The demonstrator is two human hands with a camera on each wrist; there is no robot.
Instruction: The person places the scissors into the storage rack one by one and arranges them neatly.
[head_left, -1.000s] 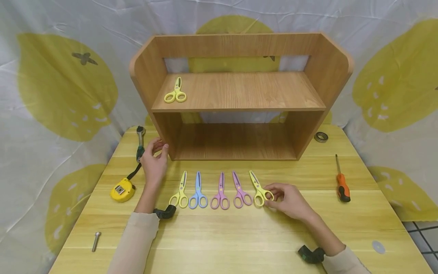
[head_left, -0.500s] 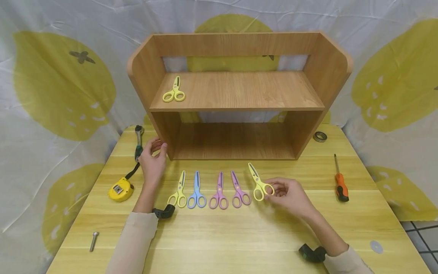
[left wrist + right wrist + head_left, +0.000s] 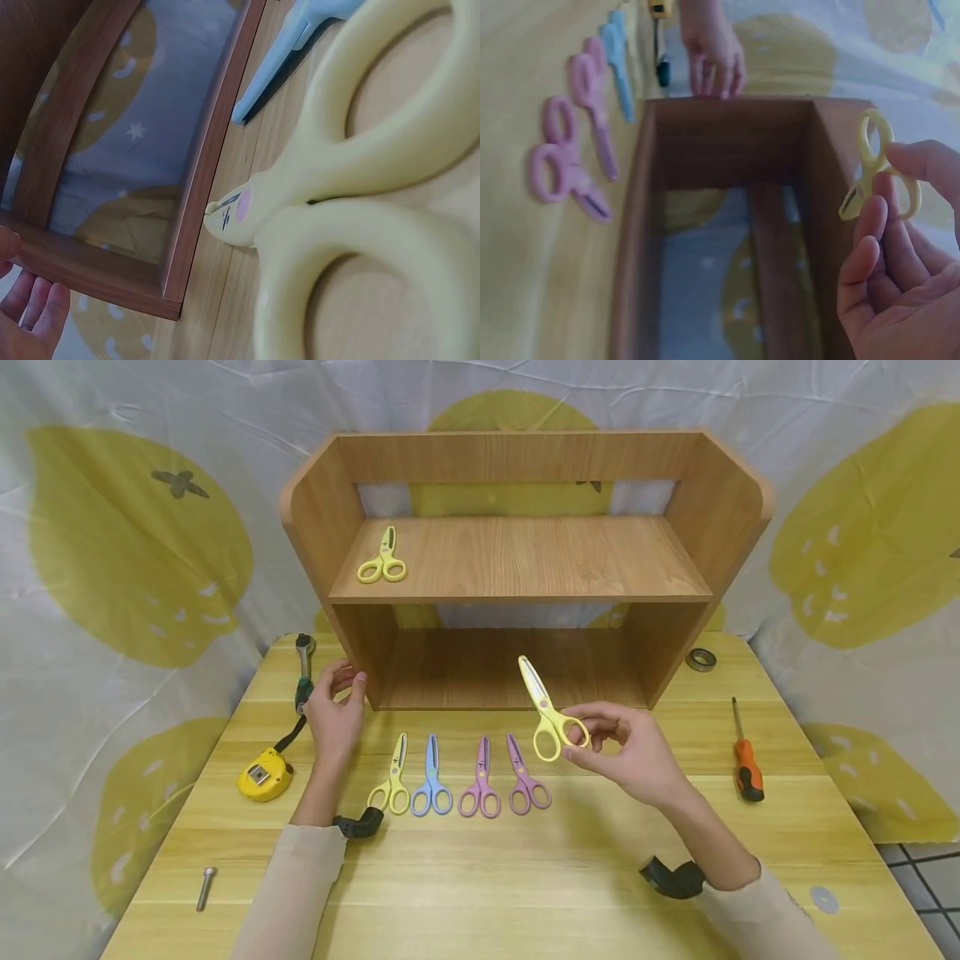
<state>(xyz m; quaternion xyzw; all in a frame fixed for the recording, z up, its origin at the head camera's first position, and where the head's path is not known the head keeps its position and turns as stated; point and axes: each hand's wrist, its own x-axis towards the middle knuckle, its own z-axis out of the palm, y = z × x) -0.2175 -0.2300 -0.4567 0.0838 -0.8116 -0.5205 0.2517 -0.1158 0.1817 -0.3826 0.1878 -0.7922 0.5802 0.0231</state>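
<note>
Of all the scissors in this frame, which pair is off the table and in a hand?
The yellow scissors pinched by the right hand, raised before the wooden shelf. Four others lie on the table; one yellow pair lies on the upper board.

Yellow scissors, closed, held aloft

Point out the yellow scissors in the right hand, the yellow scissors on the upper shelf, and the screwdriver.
held yellow scissors (image 3: pixel 551 727), head view, where blades meet handles.
shelf yellow scissors (image 3: pixel 382 562), head view, just above the handle loops.
screwdriver (image 3: pixel 748 768), head view, orange handle.
</note>
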